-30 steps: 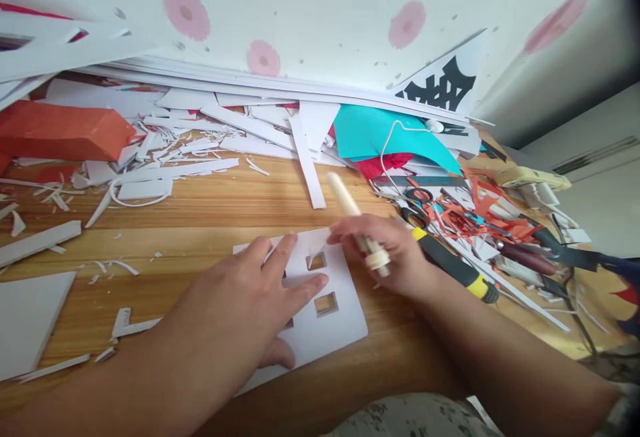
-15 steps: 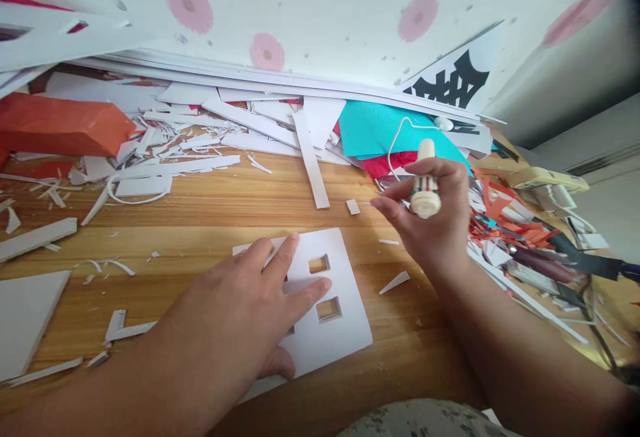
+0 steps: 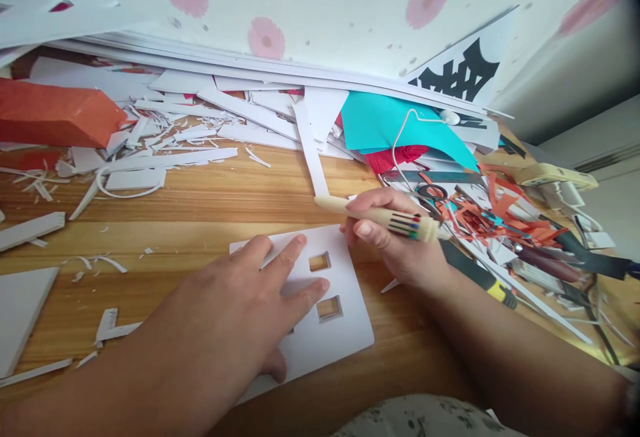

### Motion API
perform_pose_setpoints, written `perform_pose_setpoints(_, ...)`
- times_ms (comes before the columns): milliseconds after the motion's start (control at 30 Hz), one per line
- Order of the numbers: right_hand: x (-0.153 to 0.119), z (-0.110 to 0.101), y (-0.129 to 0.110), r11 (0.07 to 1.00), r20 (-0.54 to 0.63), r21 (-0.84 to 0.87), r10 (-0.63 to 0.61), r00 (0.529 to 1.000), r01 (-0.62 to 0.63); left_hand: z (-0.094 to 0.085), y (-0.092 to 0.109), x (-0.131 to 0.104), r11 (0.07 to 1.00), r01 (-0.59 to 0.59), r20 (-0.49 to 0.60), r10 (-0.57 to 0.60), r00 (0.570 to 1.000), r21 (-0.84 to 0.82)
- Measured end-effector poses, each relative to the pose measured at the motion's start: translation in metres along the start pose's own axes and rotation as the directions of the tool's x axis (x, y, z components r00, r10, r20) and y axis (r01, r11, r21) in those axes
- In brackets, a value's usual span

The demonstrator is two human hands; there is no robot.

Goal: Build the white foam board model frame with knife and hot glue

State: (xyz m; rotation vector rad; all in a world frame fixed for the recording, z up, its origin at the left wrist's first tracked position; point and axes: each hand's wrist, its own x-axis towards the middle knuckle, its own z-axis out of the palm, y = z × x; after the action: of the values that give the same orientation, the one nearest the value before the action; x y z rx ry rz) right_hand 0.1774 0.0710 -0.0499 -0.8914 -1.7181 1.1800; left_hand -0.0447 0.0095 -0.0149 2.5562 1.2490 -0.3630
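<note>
My left hand (image 3: pixel 235 310) lies with spread fingers on a white board (image 3: pixel 345 337), pressing it to the wooden table. Two small square holes show in the board to the right of my fingers, and part of the board is hidden under the hand. A thick cream multicolour pen (image 3: pixel 385 219) is gripped in my right hand (image 3: pixel 400 244), just above the board's upper right corner. The pen lies nearly level, one end toward the left and its coloured sliders toward the right.
White offcuts (image 3: pixel 185 130) and an orange block (image 3: pixel 55 114) lie at the back left. Turquoise sheets (image 3: pixel 385 124) stand behind my right hand. Orange scraps (image 3: pixel 505 204), a black-and-yellow tool (image 3: pixel 480 277) and a power strip (image 3: pixel 555 176) are at the right. Another white board (image 3: pixel 23 310) is at left.
My right hand has moved down and left toward the board, and the pen has turned from pointing at the camera to lying sideways. My left hand stays on the board.
</note>
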Motion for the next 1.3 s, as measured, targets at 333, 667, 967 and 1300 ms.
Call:
perform_pose_setpoints(333,0.010,0.001,0.002,0.714,0.439,-0.549,-0.194,0.877,0.433,-0.010,-0.007,0.000,0.994,0.098,-0.040,-0.097,0.995,0.038)
perform_pose_setpoints(667,0.010,0.013,-0.006,0.646,0.388,-0.673,-0.106,0.916,0.360,-0.013,-0.002,0.000,0.972,0.236,0.063,-0.235,0.970,-0.014)
perform_pose_setpoints(967,0.011,0.021,-0.013,0.517,0.406,-0.782,-0.001,0.914,0.348,-0.001,-0.013,-0.001,0.984,0.157,-0.088,-0.150,0.985,0.085)
perform_pose_setpoints(1300,0.008,0.023,-0.020,0.406,0.423,-0.836,0.051,0.905,0.369,0.005,-0.014,-0.005,0.992,0.081,-0.152,-0.065,0.986,0.099)
